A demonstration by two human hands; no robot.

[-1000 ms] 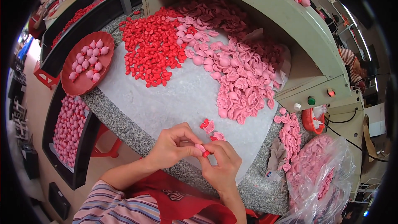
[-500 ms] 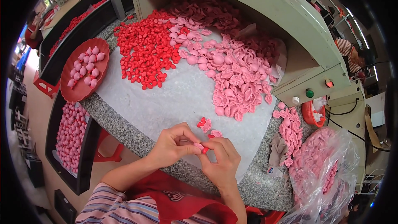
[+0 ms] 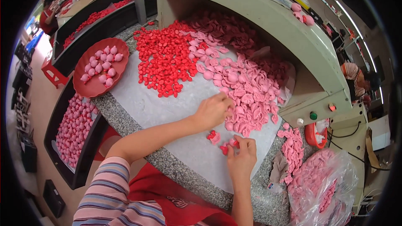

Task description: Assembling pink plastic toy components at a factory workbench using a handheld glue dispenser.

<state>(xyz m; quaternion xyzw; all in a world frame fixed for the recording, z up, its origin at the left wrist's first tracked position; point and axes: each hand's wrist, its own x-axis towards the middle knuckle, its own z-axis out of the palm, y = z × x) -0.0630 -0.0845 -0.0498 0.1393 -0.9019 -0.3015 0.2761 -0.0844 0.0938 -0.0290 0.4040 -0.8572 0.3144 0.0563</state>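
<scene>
My left hand (image 3: 212,112) reaches across to the near-left edge of a heap of soft pink molded pieces (image 3: 247,96). Its fingers are curled in among the pieces, and the fingertips are partly hidden. Lower right, my right hand (image 3: 243,159) pinches a small red-and-pink piece (image 3: 235,143) between thumb and fingers, just above the white sheet. Touching or very close to it is another small red piece (image 3: 224,149). A joined pink-and-red piece (image 3: 214,137) lies a little to the left, apart from both hands.
Left of the pink heap spreads a pile of small red pieces (image 3: 163,58). A red scalloped bowl (image 3: 83,87) holds round pink pieces; below it stands a full black bin (image 3: 79,180). A pale green machine housing (image 3: 268,8) arches behind. A clear plastic bag (image 3: 322,188) lies at right.
My left hand has left my right hand and moved up to the pink heap. My right hand has shifted right, by the small red pieces. The whole view has shifted slightly.
</scene>
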